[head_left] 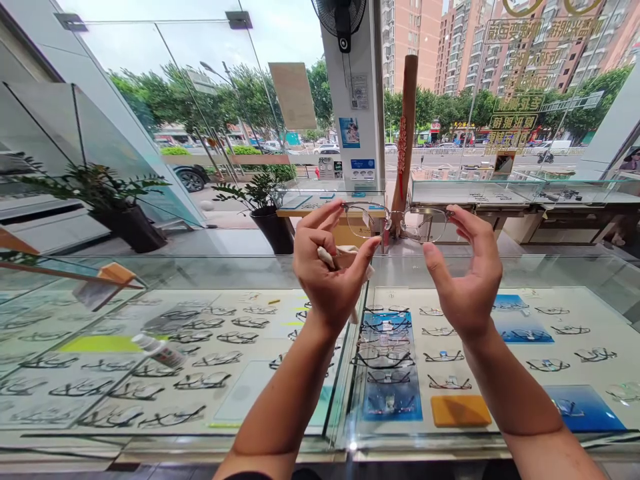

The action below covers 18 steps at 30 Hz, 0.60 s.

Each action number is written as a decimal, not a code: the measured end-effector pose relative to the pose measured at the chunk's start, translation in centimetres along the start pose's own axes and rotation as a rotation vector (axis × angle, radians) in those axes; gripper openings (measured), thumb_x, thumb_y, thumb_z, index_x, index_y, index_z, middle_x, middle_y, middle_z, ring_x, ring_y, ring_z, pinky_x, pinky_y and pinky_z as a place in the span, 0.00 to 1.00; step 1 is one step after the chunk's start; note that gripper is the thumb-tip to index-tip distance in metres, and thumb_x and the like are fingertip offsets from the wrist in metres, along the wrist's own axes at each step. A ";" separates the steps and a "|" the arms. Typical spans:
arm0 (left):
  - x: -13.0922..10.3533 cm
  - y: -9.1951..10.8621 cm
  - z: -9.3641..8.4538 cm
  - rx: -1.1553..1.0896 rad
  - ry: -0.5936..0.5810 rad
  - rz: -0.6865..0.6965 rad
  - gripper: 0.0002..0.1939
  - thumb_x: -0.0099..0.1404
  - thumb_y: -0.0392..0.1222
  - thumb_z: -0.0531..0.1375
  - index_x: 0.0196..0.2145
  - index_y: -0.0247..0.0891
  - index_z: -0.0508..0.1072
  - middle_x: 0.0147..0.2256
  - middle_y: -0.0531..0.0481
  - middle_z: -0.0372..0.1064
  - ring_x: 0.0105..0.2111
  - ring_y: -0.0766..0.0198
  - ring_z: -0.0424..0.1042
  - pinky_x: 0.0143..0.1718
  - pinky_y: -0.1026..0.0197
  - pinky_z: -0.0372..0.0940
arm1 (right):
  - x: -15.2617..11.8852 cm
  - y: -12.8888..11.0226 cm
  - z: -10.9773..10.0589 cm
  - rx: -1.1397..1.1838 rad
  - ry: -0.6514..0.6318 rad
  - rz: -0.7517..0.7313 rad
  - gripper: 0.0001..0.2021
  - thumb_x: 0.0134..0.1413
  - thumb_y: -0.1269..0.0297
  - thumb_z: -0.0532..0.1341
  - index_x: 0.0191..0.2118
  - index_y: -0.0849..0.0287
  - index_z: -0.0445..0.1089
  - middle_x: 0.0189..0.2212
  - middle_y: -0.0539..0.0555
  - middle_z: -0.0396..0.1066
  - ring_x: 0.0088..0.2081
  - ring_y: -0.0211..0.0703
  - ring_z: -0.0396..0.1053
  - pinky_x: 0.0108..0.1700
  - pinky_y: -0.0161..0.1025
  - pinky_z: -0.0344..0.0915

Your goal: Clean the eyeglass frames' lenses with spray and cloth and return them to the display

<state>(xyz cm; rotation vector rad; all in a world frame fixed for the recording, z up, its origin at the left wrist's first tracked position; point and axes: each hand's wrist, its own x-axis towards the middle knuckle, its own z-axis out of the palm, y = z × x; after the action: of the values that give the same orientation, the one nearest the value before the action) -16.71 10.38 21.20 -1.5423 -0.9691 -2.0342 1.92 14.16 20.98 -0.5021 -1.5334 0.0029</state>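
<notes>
A pair of thin-framed eyeglasses (426, 225) is held up in front of me, above the glass counter, with the lenses side by side. My left hand (327, 273) grips the left end of the frame with its fingers, while a pale crumpled cloth (346, 256) is tucked in the same hand. My right hand (470, 277) has its fingertips at the frame's right end, thumb below the right lens. A small white tag or sticker appears on the left lens. The temples are hard to make out.
Below is a glass display counter (345, 427) with rows of eyeglasses inside. On its left part lies a white bottle (159, 351); a wooden-framed mirror (107, 283) stands farther left. Potted plants (270, 223), a wooden post (406, 127) and more showcases (470, 193) are beyond.
</notes>
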 end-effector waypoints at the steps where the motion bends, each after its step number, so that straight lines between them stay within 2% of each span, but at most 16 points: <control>1: 0.0 -0.2 0.1 -0.009 0.004 0.016 0.28 0.63 0.52 0.74 0.35 0.44 0.56 0.56 0.45 0.72 0.63 0.46 0.74 0.64 0.35 0.72 | 0.0 0.0 0.0 -0.001 0.008 -0.016 0.24 0.64 0.60 0.65 0.64 0.49 0.68 0.57 0.59 0.74 0.60 0.59 0.72 0.62 0.65 0.73; 6: -0.3 -1.5 0.9 -0.079 -0.017 -0.009 0.28 0.64 0.57 0.73 0.37 0.45 0.56 0.57 0.44 0.71 0.61 0.48 0.76 0.63 0.37 0.73 | -0.5 -0.5 0.1 -0.046 0.020 -0.073 0.27 0.63 0.60 0.66 0.66 0.46 0.66 0.59 0.59 0.72 0.63 0.63 0.70 0.64 0.69 0.71; 11: -0.5 -2.7 1.5 -0.155 -0.009 -0.052 0.30 0.63 0.57 0.74 0.38 0.45 0.56 0.56 0.44 0.70 0.60 0.47 0.77 0.62 0.39 0.73 | -0.9 -0.8 0.4 -0.075 0.045 -0.135 0.29 0.62 0.62 0.67 0.67 0.42 0.66 0.59 0.57 0.72 0.63 0.62 0.70 0.65 0.69 0.70; 14: -0.6 -2.3 1.5 -0.129 0.022 -0.041 0.28 0.64 0.56 0.73 0.38 0.45 0.56 0.57 0.44 0.70 0.60 0.47 0.77 0.59 0.41 0.74 | -0.8 -0.8 0.4 -0.073 0.025 -0.112 0.28 0.63 0.60 0.66 0.67 0.43 0.66 0.60 0.57 0.73 0.63 0.61 0.70 0.65 0.68 0.70; 18: -0.8 -0.8 1.1 0.008 0.132 0.001 0.29 0.62 0.54 0.74 0.36 0.45 0.56 0.55 0.45 0.72 0.59 0.47 0.76 0.54 0.41 0.74 | -0.5 -0.6 0.4 0.034 -0.025 -0.009 0.27 0.65 0.59 0.63 0.68 0.45 0.67 0.61 0.58 0.72 0.63 0.60 0.70 0.62 0.66 0.72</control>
<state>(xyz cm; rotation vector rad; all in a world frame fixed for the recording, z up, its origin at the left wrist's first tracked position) -16.25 11.61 20.38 -1.3851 -0.9247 -2.0992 1.32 13.61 20.70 -0.4693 -1.5572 0.0282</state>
